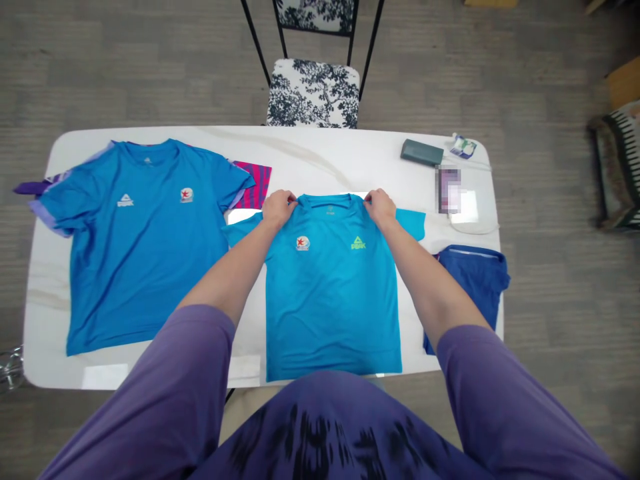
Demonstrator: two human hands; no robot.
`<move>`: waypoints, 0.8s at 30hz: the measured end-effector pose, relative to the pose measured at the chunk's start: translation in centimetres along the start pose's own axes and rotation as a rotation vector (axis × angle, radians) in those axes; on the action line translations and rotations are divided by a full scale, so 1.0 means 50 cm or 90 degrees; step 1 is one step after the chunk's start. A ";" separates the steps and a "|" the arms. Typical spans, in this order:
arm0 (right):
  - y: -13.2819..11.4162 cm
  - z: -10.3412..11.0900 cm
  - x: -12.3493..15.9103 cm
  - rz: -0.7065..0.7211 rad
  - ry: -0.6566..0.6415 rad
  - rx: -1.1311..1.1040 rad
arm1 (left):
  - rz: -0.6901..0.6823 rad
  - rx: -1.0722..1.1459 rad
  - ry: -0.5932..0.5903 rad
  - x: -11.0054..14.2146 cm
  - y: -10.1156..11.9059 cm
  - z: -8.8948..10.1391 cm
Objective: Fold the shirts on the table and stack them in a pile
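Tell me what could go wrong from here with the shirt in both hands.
The small shirt, held at the top by the left hand and right hand, reaches close to the near edge of the table and might slip over it. Its left-side sleeve seems to meet the larger shirt, so a pull could shift that one. The small shirt's creases might stay unless smoothed.
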State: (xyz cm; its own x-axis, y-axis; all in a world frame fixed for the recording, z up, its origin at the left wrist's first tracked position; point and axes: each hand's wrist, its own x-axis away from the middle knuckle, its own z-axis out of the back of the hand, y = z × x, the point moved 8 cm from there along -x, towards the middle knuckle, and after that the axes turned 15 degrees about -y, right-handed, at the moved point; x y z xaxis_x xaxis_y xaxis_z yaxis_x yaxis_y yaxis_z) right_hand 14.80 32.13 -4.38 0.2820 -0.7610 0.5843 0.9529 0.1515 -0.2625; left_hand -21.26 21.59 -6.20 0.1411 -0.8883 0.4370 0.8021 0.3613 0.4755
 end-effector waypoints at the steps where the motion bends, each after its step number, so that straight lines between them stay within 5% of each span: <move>1: -0.005 0.003 0.007 -0.005 -0.006 0.009 | 0.003 -0.003 0.009 0.008 0.000 0.004; 6: -0.029 0.053 0.092 0.039 0.033 0.024 | -0.023 -0.050 0.064 0.110 0.026 0.074; 12: -0.042 0.133 0.318 0.173 0.186 0.069 | -0.150 -0.124 0.153 0.382 0.089 0.187; 20: -0.038 0.114 0.816 0.235 0.337 -0.016 | -0.242 -0.066 0.108 0.811 0.084 0.238; 24: -0.037 0.082 1.101 0.185 0.328 -0.056 | -0.347 -0.050 0.127 1.054 0.071 0.314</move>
State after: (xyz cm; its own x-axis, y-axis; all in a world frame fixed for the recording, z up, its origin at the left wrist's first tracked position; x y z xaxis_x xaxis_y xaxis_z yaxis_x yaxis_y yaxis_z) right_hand 29.03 -7.46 31.43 0.4190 -0.9072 0.0377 0.8259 0.3635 -0.4310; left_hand -20.09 -19.48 30.48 -0.2029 -0.9791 -0.0103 0.8297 -0.1775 0.5293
